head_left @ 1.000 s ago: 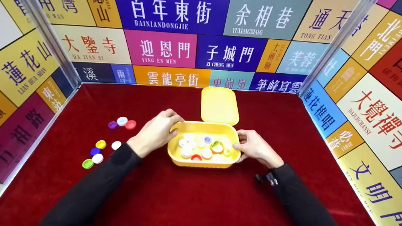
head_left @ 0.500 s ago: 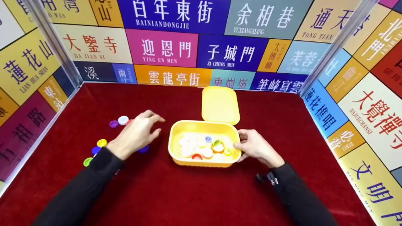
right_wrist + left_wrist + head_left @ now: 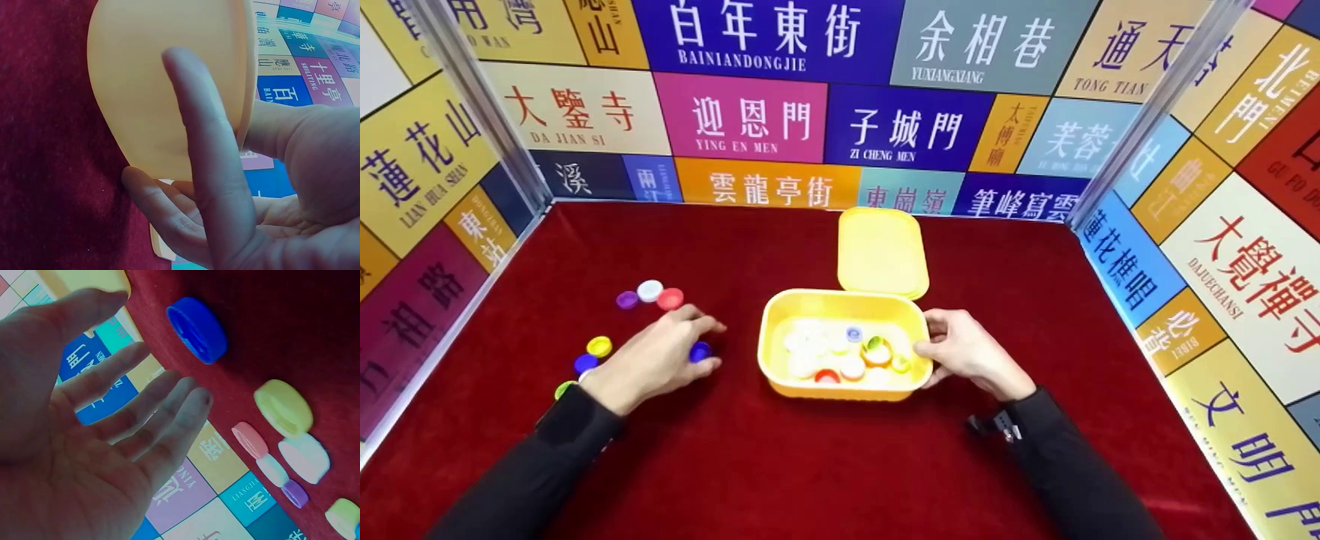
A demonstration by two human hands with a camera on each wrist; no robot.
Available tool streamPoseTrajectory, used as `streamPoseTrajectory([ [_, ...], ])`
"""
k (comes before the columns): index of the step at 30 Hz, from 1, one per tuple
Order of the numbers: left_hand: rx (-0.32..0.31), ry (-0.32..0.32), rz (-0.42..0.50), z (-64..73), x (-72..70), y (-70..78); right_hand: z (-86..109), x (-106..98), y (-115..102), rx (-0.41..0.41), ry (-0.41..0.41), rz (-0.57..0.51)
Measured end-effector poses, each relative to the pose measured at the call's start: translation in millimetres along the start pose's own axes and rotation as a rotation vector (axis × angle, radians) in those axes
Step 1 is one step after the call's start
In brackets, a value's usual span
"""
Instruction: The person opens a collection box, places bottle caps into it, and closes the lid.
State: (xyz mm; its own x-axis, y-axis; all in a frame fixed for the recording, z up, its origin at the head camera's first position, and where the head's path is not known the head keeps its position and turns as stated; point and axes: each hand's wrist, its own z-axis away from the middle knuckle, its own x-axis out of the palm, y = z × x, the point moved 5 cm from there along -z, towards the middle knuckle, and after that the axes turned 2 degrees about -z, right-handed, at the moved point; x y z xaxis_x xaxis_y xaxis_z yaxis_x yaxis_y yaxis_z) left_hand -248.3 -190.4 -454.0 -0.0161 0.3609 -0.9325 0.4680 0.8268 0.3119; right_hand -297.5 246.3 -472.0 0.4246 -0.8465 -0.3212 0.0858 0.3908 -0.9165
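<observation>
My left hand (image 3: 652,364) reaches over the red cloth with its fingers loosely spread around a blue bottle cap (image 3: 701,351). In the left wrist view that blue cap (image 3: 216,336) lies apart from the fingertips, and the hand is free of any object. My right hand (image 3: 971,352) holds the right end of a yellow plastic box (image 3: 840,391), its thumb over the rim. Inside the box lie several caps, mostly white, with a red cap (image 3: 826,376) near the front wall. In the right wrist view, fingers (image 3: 211,135) lie along the box's outer wall.
Behind the box lies its yellow lid (image 3: 883,251). To the far left are a purple cap (image 3: 627,300), a white cap (image 3: 650,291) and a red cap (image 3: 670,298). Nearer, a yellow cap (image 3: 599,346) sits beside others partly covered by my left arm. Printed panels wall the table.
My left hand has moved away from the box's left rim, leftward and down to the blue cap. My right hand and the box have stayed in place.
</observation>
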Motion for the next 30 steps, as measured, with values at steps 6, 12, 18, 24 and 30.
streamPoseTrajectory([
  [6, -0.034, -0.076, 0.018, 9.9, 4.1, -2.6, 0.3, -1, -1, 0.003, -0.006, -0.024],
  [12, 0.016, -0.073, 0.015, 13.1, 5.3, -0.6, 0.6, -3, -3, 0.035, -0.025, -0.054],
  [18, 0.065, -0.038, 0.011, 13.6, 5.7, -0.6, 1.3, -8, 0, 0.074, -0.042, -0.108],
  [24, 0.071, -0.03, 0.014, 13.3, 6.0, -1.9, 0.2, -8, 0, 0.075, -0.053, -0.127],
  [30, 0.05, -0.044, 0.027, 13.1, 4.5, -2.6, -0.6, -6, 0, 0.071, -0.063, -0.126],
])
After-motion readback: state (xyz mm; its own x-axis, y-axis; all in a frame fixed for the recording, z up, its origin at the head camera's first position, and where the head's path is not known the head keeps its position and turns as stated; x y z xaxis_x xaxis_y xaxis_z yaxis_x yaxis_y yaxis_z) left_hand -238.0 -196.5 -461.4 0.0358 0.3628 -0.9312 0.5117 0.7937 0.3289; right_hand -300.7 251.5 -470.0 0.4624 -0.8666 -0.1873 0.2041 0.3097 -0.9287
